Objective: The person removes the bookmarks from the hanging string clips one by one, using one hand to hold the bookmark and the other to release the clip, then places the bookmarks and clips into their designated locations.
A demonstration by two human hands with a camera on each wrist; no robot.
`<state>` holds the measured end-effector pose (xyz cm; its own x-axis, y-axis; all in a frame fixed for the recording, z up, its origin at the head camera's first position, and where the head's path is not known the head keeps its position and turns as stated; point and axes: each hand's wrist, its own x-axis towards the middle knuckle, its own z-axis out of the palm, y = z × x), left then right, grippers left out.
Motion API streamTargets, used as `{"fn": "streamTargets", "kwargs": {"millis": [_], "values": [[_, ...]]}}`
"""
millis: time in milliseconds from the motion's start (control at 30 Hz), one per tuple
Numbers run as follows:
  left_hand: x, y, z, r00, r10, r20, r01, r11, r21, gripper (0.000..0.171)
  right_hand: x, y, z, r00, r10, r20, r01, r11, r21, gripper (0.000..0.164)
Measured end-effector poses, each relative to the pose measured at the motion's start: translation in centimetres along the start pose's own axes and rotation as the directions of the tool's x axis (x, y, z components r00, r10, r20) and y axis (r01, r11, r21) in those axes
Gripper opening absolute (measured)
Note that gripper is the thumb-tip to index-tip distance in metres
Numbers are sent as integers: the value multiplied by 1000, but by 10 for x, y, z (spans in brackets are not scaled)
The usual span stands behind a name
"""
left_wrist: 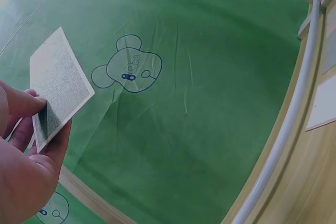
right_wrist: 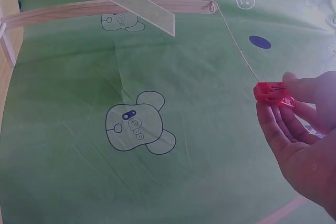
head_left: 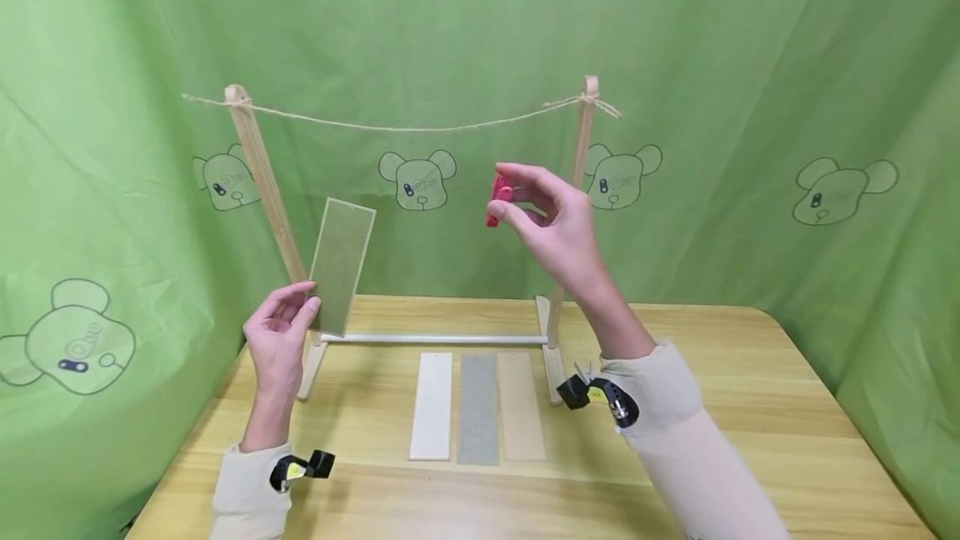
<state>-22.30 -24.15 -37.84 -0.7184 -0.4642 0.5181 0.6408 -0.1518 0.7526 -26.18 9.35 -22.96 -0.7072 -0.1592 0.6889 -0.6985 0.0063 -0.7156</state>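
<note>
A flat olive-green rectangular card (head_left: 343, 265) with a pale border and a small hole near its top edge is held up at the left. My left hand (head_left: 281, 340) pinches it by its lower left edge between thumb and fingers. My right hand (head_left: 558, 227) holds a red clothespin (head_left: 498, 198) between thumb and fingertips, below the twine (head_left: 420, 129) and left of the right post. In the right wrist view the red clothespin (right_wrist: 274, 94) lies sideways in the fingers. The twine sags between two wooden posts, above both hands.
The left post (head_left: 262, 165) and right post (head_left: 581, 148) stand on feet joined by a white rod (head_left: 442, 339). White (head_left: 431, 407), grey (head_left: 478, 411) and tan (head_left: 522, 407) cards lie side by side on the wooden table (head_left: 675, 415). A green curtain (head_left: 712, 40) hangs around it.
</note>
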Motion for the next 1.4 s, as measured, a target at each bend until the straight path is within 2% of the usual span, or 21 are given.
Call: {"fn": "streamTargets", "kwargs": {"millis": [433,867,1100,1400], "values": [[-5,0,2,999,-36,12,37,998,-47,28,-29,13,-14,998,1,-57,0,1000,22,43],[-10,-9,4,999,2,38,0,998,-55,29,-65,31,-33,990,101,-96,-102,995,-2,42],[-12,-12,2,999,-36,27,36,999,-19,30,-82,39,-40,983,136,-121,-137,990,-6,41],[-15,-11,-3,998,-54,38,52,997,54,26,-101,50,-51,983,135,-123,-138,990,-16,43]]}}
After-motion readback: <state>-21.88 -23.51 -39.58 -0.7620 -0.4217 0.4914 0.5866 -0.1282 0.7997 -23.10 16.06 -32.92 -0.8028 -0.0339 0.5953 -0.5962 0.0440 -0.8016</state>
